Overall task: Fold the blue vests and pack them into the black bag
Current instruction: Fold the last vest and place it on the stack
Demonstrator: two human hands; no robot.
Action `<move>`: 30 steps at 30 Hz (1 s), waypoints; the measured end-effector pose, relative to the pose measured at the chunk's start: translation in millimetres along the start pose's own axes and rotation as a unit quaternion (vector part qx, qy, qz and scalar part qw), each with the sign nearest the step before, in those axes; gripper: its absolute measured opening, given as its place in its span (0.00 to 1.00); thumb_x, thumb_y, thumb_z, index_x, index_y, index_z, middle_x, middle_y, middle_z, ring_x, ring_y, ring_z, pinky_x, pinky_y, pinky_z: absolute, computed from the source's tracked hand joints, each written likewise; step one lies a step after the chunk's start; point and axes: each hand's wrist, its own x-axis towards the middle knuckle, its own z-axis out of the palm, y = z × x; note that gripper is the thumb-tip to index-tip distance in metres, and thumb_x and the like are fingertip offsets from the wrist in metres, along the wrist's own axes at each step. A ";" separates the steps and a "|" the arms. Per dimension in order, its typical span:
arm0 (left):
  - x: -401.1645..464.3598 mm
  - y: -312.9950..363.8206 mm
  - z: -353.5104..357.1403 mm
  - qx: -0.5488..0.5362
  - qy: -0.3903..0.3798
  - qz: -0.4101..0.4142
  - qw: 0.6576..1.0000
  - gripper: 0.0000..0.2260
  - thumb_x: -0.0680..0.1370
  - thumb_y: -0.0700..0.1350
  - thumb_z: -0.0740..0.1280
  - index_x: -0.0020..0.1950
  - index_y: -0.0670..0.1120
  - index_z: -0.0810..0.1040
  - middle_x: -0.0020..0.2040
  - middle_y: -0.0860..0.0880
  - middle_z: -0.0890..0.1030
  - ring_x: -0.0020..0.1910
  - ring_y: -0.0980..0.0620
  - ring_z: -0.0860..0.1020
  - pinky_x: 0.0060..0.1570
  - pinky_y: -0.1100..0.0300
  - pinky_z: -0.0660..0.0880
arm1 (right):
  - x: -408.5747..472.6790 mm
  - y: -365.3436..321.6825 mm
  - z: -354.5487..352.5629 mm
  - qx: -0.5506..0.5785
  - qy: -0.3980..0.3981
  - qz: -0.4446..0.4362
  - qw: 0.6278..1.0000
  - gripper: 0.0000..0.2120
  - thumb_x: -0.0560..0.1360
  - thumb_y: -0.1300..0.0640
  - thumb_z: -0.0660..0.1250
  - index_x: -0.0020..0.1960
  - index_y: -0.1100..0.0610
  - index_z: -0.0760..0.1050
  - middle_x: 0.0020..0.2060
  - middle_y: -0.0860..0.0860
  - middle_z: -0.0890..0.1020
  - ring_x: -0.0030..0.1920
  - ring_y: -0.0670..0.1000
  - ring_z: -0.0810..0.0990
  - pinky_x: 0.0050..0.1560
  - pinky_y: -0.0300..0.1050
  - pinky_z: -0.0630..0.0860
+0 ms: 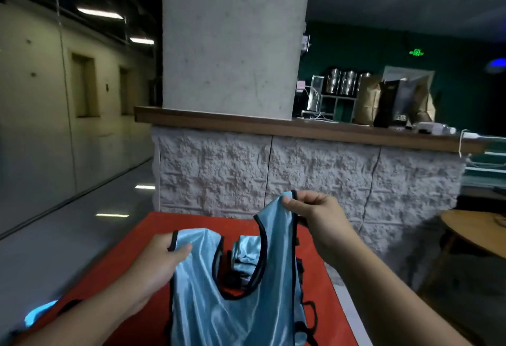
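A light blue vest (232,315) with black trim hangs in front of me over the red table (115,271). My left hand (161,258) pinches its left shoulder strap, and my right hand (315,211) pinches the right strap, held higher. Through the neck opening I see folded blue vests (245,254) stacked beside something black on the table; whether that is the black bag I cannot tell. Another blue vest (38,315) lies at the table's lower left edge.
A rough white stone counter (301,170) with a wooden top stands just beyond the table, with a concrete pillar (232,39) on it. A round wooden table (476,233) is at the right. Shiny floor runs along the left.
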 end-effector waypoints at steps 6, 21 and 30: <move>14.5 54.4 -36.5 0.013 0.145 0.117 0.982 0.07 0.73 0.47 0.79 0.45 0.45 0.86 0.54 0.46 0.77 0.52 0.47 0.81 0.51 0.56 0.75 | -0.4 -37.7 -3.0 0.017 0.040 -0.025 0.999 0.06 0.76 0.61 0.72 0.48 0.64 0.85 0.45 0.61 0.86 0.45 0.58 0.84 0.52 0.51 0.81; 26.8 176.1 -106.2 0.164 0.036 0.188 0.968 0.16 0.79 0.53 0.71 0.42 0.40 0.84 0.36 0.51 0.84 0.35 0.52 0.80 0.40 0.54 0.74 | 8.5 -130.4 10.5 0.030 0.063 -0.099 0.993 0.04 0.76 0.65 0.72 0.48 0.61 0.86 0.44 0.61 0.87 0.41 0.56 0.84 0.47 0.51 0.80; 6.3 270.8 -146.5 0.039 0.074 0.109 0.991 0.05 0.75 0.32 0.72 0.50 0.35 0.83 0.47 0.40 0.86 0.52 0.40 0.84 0.50 0.52 0.81 | 38.7 -207.4 21.6 0.032 0.029 -0.123 0.992 0.06 0.76 0.68 0.70 0.51 0.62 0.83 0.43 0.59 0.86 0.42 0.57 0.84 0.44 0.49 0.83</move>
